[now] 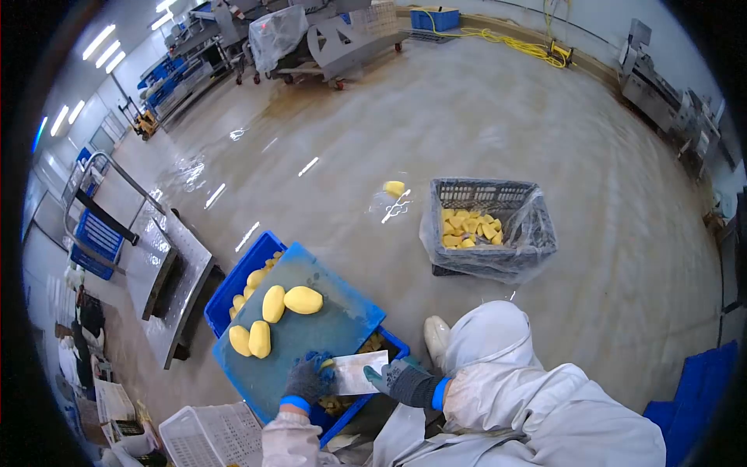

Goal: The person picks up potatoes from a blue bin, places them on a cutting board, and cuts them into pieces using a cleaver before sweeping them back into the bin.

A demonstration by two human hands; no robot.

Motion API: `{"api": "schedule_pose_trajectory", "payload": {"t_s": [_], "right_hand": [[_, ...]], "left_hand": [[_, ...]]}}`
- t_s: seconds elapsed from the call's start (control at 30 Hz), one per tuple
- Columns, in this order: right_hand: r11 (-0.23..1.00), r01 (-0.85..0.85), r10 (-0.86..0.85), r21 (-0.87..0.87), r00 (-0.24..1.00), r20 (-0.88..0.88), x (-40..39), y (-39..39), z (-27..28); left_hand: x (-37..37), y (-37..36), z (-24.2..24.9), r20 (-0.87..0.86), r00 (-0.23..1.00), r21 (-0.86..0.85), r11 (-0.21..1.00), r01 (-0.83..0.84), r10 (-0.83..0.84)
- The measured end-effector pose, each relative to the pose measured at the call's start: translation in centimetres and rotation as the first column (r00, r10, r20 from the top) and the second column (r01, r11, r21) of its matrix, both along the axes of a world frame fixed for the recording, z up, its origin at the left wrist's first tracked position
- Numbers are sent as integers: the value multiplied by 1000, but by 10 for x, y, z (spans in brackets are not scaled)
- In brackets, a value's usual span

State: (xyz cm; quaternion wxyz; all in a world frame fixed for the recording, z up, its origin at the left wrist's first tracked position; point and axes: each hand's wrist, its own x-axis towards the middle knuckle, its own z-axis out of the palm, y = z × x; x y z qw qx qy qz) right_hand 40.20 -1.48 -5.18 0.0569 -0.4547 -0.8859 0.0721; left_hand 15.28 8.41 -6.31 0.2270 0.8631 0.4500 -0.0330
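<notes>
The left hand (305, 380) was covered by a dark grey fabric glove (300, 385) marked with blue at the fingers, the right hand (406, 381) by a dark grey fabric glove with teal fingertips (374, 377). The wrists were ringed by bright blue bands (296, 402). The arms were enclosed in loose off-white sleeves (476, 389), the legs in creased white clothing (492, 335), and one foot in cream-coloured footwear (436, 340).

Left hand (306, 380), right hand (408, 383) at broad blade (358, 373); four potatoes (303, 300) on blue board (315, 338)
</notes>
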Motion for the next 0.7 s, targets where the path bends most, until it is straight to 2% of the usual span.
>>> {"api": "schedule_pose_trajectory", "payload": {"t_s": [0.03, 0.17, 0.23, 0.27, 0.3, 0.33, 0.37, 0.4, 0.43, 0.47, 0.5, 0.53, 0.57, 0.63, 0.7], "right_hand": [[1000, 1, -1, 11, 1000, -11, -1, 0, 0], [1000, 9, -9, -5, 998, -65, -2, -1, -7], [1000, -26, 26, 2, 996, -90, 3, -7, -11], [999, -50, 50, -2, 992, -115, 7, -4, -6], [999, -34, 31, -3, 960, -279, 9, -4, 1], [960, -3, -52, -281, 981, -186, 16, -2, 32], [928, -86, -83, -362, 900, -428, 30, 1, 17], [884, -187, -147, -428, 759, -634, 41, 0, 1], [883, -49, -178, -467, 885, -429, 58, 13, 47], [878, 90, -204, -469, 958, -200, 75, 31, 94], [930, 123, -273, -347, 862, -428, 96, 52, 43], [755, 345, -455, -558, 888, -67, 119, 86, 37], [774, 358, -544, -522, 798, -259, 129, 110, 80], [720, 345, -680, -602, 527, -510, 145, 161, 63], [544, 336, -838, -769, 174, -516, 133, 205, 70]], "left_hand": [[1, -6, -5, 20, 989, 57, 988, -145, 145], [-1, -6, -25, -56, 963, 176, 952, -250, 263], [-10, -5, -22, -46, 897, 246, 875, -417, 440], [-24, -4, -23, -42, 892, 262, 867, -424, 449], [-43, -3, -28, 80, 855, 208, 830, -518, 513], [-61, -2, -35, 197, 798, 136, 790, -598, 570], [-73, 0, -34, 195, 857, 268, 814, -515, 477], [-80, -3, -38, 193, 854, 261, 814, -520, 484], [-77, -12, -24, 206, 842, 259, 802, -538, 499], [-76, -19, -15, 222, 829, 261, 788, -558, 514], [-78, -20, -15, 192, 850, 264, 808, -527, 491], [-77, -21, -18, 190, 846, 261, 805, -532, 498], [-74, -21, -22, 199, 842, 296, 789, -539, 501], [-67, -27, -17, 202, 840, 324, 775, -543, 504], [-54, -24, -2, 132, 873, 245, 838, -487, 469]]}}
